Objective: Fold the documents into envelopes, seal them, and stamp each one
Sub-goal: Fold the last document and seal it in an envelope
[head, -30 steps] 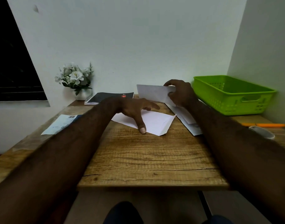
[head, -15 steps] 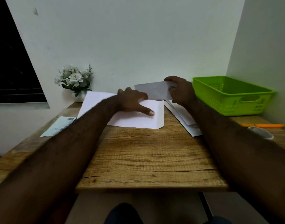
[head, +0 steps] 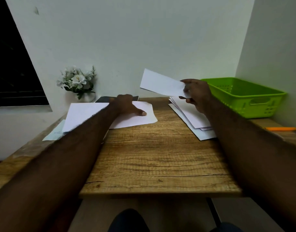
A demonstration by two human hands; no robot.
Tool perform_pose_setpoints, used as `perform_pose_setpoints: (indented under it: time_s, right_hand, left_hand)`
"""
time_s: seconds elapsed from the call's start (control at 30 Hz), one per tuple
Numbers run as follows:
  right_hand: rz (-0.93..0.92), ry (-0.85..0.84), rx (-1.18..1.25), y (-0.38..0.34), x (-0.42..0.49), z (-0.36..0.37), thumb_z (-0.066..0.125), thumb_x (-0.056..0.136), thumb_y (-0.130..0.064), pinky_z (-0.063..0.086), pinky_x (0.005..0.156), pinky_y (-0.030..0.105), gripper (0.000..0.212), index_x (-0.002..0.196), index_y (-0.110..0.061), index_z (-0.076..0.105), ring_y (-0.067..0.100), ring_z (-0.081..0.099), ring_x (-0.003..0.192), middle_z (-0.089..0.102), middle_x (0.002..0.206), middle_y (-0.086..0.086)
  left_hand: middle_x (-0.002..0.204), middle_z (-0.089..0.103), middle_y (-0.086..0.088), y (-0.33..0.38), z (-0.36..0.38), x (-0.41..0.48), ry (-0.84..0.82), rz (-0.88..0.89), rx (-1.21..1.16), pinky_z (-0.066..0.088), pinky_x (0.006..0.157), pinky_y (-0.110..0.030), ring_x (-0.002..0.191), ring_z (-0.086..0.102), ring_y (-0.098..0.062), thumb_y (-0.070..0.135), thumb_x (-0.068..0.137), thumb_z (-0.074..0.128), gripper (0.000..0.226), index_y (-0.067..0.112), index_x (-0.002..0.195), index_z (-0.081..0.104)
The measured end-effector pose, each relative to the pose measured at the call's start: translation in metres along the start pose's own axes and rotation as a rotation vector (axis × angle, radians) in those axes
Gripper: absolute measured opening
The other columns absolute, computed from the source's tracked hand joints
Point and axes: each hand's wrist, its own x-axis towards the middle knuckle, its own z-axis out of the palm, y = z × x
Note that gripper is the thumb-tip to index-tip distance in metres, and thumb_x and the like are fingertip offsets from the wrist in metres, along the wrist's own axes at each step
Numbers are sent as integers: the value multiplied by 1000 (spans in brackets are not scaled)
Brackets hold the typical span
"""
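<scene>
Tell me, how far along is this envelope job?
Early days. Done: nothing sealed or stamped shows. In hand: the right hand pinches an envelope above the pile; the left hand rests on a white sheet lying on the table. Left: folding, inserting, sealing, stamping.

We've got the white paper sheet (head: 84, 114) far left on the wooden table (head: 160, 156), white envelope stack (head: 191, 118) right, green plastic basket (head: 244, 97) rightmost.
</scene>
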Motion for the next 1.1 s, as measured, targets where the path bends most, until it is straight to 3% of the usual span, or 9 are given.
perform_pose_setpoints:
  time_s: [0.17,0.3,0.4,0.57,0.67,0.77,0.87,0.97,1.1]
  right_hand:
    - [-177,-53,-339,-2,-5,-7,49,82,-5,33,33,18,39,101,-22,79,24,68,49,71,77,-1]
    - [-282,-50,-535,0,-3,-8,51,86,-10,36,31,17,35,102,-22,80,15,63,40,65,54,-14]
    - [-340,-17,-568,-2,-2,-9,52,89,-10,34,33,10,33,106,-19,79,0,55,33,68,75,-5]
    - [-334,-12,-585,0,0,-7,54,88,-12,37,35,10,33,109,-19,79,-3,54,34,72,84,1]
    - [-331,-14,-570,0,1,-4,66,83,-22,55,50,21,27,107,-23,79,4,66,55,77,99,-1]
    - [-349,-8,-572,1,2,-4,75,81,-30,58,58,25,26,106,-25,79,12,71,76,76,107,-2]
    - [-359,-2,-577,2,4,-5,76,81,-29,50,47,13,24,104,-26,80,-2,64,55,74,99,-4]
    - [-360,7,-527,2,3,-6,78,81,-24,49,41,15,20,101,-24,80,-1,60,40,72,95,-6]
    - [-366,4,-532,1,1,-6,78,80,-24,52,42,19,19,98,-24,80,4,61,40,72,92,-6]
  left_hand:
    - [140,55,6,-14,-7,-1,108,37,-226,38,108,-41,129,49,-21,73,60,78,79,34,126,59]
    - [143,52,7,-25,-13,-3,101,56,-263,37,108,-41,130,47,-20,71,64,77,73,41,128,58]
    - [133,60,8,-28,-16,-12,71,62,-326,41,106,-40,123,53,-19,77,59,71,74,38,122,62]
    - [125,62,9,-20,-18,-22,55,85,-342,42,105,-43,115,56,-18,82,55,61,79,35,119,64]
    - [126,62,10,-12,-19,-22,69,66,-284,38,107,-47,117,54,-19,92,45,54,95,36,121,63]
    - [122,62,10,-10,-20,-22,80,61,-237,37,106,-50,115,54,-19,94,45,50,95,35,119,63]
    - [111,65,9,-10,-21,-24,102,60,-249,41,102,-47,108,58,-20,95,43,50,92,32,108,66]
    - [99,63,11,-10,-21,-27,114,41,-264,42,97,-43,101,57,-19,91,46,54,73,31,87,62]
    - [88,62,7,-8,-20,-27,133,51,-352,37,70,-32,91,58,-19,77,62,72,59,23,78,58]
